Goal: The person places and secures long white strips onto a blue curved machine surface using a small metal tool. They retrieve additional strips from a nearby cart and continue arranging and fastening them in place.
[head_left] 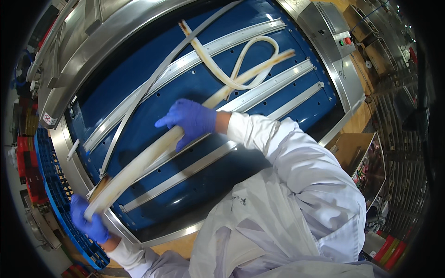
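A long off-white flexible strip (147, 156) with browned ends slants across the blue panel (185, 190), from the lower left toward the upper right. At its lower-left end, my left hand (89, 221) in a purple-blue glove grips it, slightly blurred. Farther along, my right hand (191, 119), gloved alike, wraps over the strip, its index finger stretched out and its thumb below. Beyond that hand lies a second off-white strip (208, 59), bent into a loop that meets the first one. White slotted rails (273, 90) run across the panel beneath the strips.
A long thin grey strip (160, 72) crosses the panel's far-left part. Metal framing (111, 39) borders it. A control box with red and green buttons (346, 41) stands at far right, scissors (342, 72) nearby. A blue plastic pallet (54, 197) is at left, an open box (354, 146) at right.
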`<state>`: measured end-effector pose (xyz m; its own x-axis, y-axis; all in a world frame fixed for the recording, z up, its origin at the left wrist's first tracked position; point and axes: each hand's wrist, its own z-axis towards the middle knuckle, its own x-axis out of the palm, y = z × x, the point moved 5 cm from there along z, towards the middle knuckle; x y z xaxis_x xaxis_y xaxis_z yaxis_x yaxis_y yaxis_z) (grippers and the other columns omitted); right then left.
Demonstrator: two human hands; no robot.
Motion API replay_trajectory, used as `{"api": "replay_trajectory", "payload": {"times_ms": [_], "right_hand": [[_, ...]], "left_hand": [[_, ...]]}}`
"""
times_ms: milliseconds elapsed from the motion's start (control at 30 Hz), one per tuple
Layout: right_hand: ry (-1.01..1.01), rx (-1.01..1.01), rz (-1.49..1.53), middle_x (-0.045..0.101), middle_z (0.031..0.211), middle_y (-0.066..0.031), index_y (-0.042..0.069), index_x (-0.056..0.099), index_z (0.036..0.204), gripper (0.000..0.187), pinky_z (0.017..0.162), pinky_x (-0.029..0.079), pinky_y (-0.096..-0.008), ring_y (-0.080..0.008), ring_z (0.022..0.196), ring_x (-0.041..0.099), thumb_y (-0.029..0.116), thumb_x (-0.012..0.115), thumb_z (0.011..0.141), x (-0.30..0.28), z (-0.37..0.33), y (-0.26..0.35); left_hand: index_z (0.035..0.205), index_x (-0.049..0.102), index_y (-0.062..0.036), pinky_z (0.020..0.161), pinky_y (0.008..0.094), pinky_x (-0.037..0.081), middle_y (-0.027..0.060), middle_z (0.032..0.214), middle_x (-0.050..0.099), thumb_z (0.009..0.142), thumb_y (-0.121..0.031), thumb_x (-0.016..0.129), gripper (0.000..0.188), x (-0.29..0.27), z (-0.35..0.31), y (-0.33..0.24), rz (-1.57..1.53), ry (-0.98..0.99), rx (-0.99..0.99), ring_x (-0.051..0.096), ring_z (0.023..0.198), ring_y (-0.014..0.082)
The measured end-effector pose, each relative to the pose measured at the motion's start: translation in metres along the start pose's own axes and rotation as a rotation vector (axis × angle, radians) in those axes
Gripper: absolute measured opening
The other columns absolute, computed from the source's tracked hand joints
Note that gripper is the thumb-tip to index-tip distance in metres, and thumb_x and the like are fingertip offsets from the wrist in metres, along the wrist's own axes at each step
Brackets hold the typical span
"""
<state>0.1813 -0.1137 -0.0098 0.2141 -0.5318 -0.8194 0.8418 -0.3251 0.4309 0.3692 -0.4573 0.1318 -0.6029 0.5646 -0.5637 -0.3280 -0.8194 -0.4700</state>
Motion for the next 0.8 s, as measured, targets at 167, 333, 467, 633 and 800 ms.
{"api": "replay_trajectory", "payload": {"times_ms": [167, 333, 467, 633, 800], "right_hand": [[-0.235, 0.091, 0.048, 0.062, 0.091, -0.0052, 0.021, 0.063, 0.115, 0.056, 0.084, 0.046, -0.0409, -0.0278, 0.093, 0.060, 0.007, 0.079, 0.063, -0.003, -0.061, 0.004], [-0.280, 0.346, 0.133, 0.063, 0.095, -0.0088, 0.015, 0.066, 0.107, 0.041, 0.086, 0.047, -0.0393, -0.0306, 0.094, 0.060, 0.001, 0.071, 0.069, -0.072, -0.120, -0.007], [-0.474, 0.332, 0.053, 0.064, 0.101, -0.0097, 0.013, 0.069, 0.104, 0.039, 0.093, 0.047, -0.0387, -0.0312, 0.100, 0.060, 0.002, 0.067, 0.067, -0.150, -0.172, -0.024], [-0.313, 0.414, -0.514, 0.066, 0.106, -0.0100, 0.008, 0.067, 0.109, 0.043, 0.099, 0.043, -0.0383, -0.0295, 0.106, 0.059, 0.001, 0.059, 0.067, -0.252, -0.246, -0.031], [-0.129, 0.492, -0.672, 0.061, 0.113, -0.0123, 0.012, 0.061, 0.120, 0.056, 0.100, 0.040, -0.0425, -0.0356, 0.108, 0.054, 0.030, 0.079, 0.070, -0.213, -0.283, -0.096]], "left_hand": [[0.113, 0.061, 0.0071, 0.105, 0.0514, 0.041, 0.0225, 0.118, 0.062, 0.095, -0.046, 0.045, 0.058, -0.133, 0.010, -0.039, -0.268, -0.300, -0.113, 0.056, 0.117, 0.0375], [0.117, 0.060, 0.0064, 0.102, 0.0460, 0.045, 0.0201, 0.119, 0.062, 0.097, -0.036, 0.041, 0.050, -0.213, -0.014, -0.029, -0.424, -0.548, -0.372, 0.059, 0.113, 0.0331], [0.118, 0.061, 0.0068, 0.093, 0.0345, 0.046, 0.0142, 0.110, 0.065, 0.098, -0.019, 0.052, 0.034, -0.182, -0.038, -0.002, 0.444, -0.111, -0.426, 0.060, 0.103, 0.0209], [0.099, 0.068, 0.0008, 0.077, 0.0329, 0.048, 0.0102, 0.088, 0.066, 0.078, -0.018, 0.079, 0.030, -0.011, -0.062, 0.002, 0.296, 0.267, -0.387, 0.060, 0.081, 0.0194], [0.097, 0.070, -0.0049, 0.075, 0.0388, 0.050, 0.0130, 0.088, 0.066, 0.070, -0.048, 0.079, 0.052, 0.105, -0.085, 0.003, 0.400, 0.542, -0.149, 0.064, 0.081, 0.0332]]}}
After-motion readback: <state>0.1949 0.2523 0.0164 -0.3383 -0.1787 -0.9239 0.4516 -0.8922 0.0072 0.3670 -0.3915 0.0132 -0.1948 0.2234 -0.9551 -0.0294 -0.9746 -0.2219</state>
